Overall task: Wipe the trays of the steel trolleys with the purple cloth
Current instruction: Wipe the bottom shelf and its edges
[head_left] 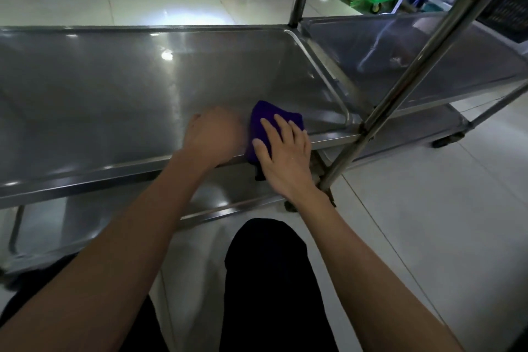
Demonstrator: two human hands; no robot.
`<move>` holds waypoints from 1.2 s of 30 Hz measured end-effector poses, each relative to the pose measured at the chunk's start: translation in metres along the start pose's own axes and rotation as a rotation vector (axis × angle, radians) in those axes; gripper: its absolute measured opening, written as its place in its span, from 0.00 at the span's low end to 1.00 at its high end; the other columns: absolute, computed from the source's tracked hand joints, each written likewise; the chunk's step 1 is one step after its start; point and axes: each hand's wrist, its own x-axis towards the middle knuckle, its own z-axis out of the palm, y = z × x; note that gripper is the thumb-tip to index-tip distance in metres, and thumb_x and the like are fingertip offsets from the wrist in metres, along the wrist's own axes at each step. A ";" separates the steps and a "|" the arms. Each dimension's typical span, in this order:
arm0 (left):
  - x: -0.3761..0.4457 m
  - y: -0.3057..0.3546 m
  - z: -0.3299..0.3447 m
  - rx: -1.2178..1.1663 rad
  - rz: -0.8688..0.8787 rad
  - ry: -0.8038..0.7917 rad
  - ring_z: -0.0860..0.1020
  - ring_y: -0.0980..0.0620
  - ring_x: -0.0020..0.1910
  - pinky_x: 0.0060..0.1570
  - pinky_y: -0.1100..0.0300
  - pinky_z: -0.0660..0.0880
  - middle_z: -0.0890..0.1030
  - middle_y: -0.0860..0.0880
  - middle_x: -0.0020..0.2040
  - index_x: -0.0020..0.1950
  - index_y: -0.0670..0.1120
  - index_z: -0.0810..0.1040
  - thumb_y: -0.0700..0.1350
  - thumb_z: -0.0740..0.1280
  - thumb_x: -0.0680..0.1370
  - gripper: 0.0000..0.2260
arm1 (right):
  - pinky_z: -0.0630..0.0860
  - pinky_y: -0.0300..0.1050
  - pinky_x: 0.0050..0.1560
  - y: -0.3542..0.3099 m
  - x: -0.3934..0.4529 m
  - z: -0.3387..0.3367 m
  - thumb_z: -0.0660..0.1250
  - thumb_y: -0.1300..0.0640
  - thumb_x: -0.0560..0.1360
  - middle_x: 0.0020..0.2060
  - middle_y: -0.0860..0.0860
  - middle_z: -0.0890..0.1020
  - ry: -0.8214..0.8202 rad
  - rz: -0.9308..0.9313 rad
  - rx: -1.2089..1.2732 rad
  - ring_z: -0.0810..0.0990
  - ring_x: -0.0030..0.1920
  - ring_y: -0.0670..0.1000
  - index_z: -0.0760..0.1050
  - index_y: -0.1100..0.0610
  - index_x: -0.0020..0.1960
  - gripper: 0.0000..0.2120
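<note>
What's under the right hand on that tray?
The purple cloth, draped over the tray's near rim, with the right hand flat on it. The steel beneath the cloth is covered. The left hand rests beside it.

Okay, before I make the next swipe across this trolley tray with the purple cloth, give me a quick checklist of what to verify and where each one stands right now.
1. Cloth under control: ok. The right hand lies flat on the purple cloth, fingers straight.
2. Cloth on the tray: ok, though it hangs over the front rim of the middle tray.
3. Left hand out of the path: not ok. It rests on the rim right beside the cloth.
4. Tray free of objects: ok, none in sight.
5. Tray already clean: cannot tell; glare hides smears.
6. Trolley post clearance: ok, it stands right of the cloth.
</note>
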 end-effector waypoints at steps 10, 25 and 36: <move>-0.082 -0.054 -0.018 -0.017 0.028 0.204 0.74 0.46 0.60 0.59 0.45 0.72 0.81 0.49 0.58 0.58 0.49 0.84 0.52 0.65 0.79 0.13 | 0.44 0.57 0.78 -0.017 -0.012 0.024 0.54 0.34 0.79 0.77 0.50 0.61 0.154 -0.124 0.010 0.55 0.78 0.56 0.63 0.49 0.76 0.30; -0.070 -0.058 -0.004 0.044 -0.036 0.177 0.73 0.48 0.62 0.58 0.48 0.69 0.78 0.53 0.60 0.57 0.55 0.82 0.52 0.70 0.77 0.10 | 0.46 0.61 0.77 -0.014 0.012 0.028 0.56 0.26 0.73 0.78 0.51 0.59 0.111 -0.173 -0.041 0.54 0.77 0.57 0.59 0.48 0.78 0.41; -0.069 -0.069 0.005 0.013 0.034 0.230 0.72 0.47 0.66 0.67 0.46 0.65 0.77 0.50 0.65 0.65 0.51 0.79 0.49 0.66 0.81 0.13 | 0.55 0.56 0.74 -0.035 0.010 0.028 0.71 0.42 0.74 0.74 0.50 0.67 0.157 -0.261 0.150 0.61 0.72 0.54 0.67 0.49 0.74 0.32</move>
